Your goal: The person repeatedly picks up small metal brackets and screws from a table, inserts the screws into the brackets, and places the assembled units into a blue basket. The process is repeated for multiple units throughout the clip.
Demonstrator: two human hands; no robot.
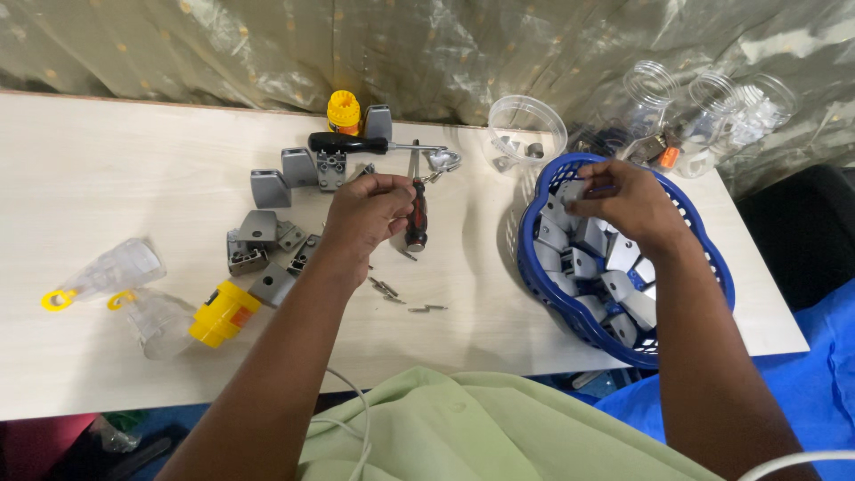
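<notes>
A person seated at a pale wooden worktable (107, 169) sorts small metal hardware with both bare hands. The right hand (623, 200) reaches into a blue plastic basket (543, 294) at the table's right end, fingers closed around one of the grey metal brackets (583, 263) heaped inside, lifting it just above the pile. The left hand (370, 209) hovers over the middle of the table with thumb and fingertips pinched narrowly together, apparently on a small fastener, though the piece is too small to tell for certain.

A red-and-black-handled screwdriver (417, 214) lies just beside that hand, within easy reach, and loose screws (392, 292) are scattered on the table below it. More grey brackets (267, 227) are spread to the left, apart from the basket's stock. A second, black-handled screwdriver (356, 142) lies across the far edge near a yellow ribbed cap (344, 111).

A round clear tub (527, 129) holding a few small parts stands just behind the basket, with clear jars (712, 116) tipped on their sides beyond it. At the left end lie a clear plastic container with yellow ring pulls (111, 272) and a yellow lid (223, 313). A crinkled pale sheet (445, 44) hangs behind the table.
</notes>
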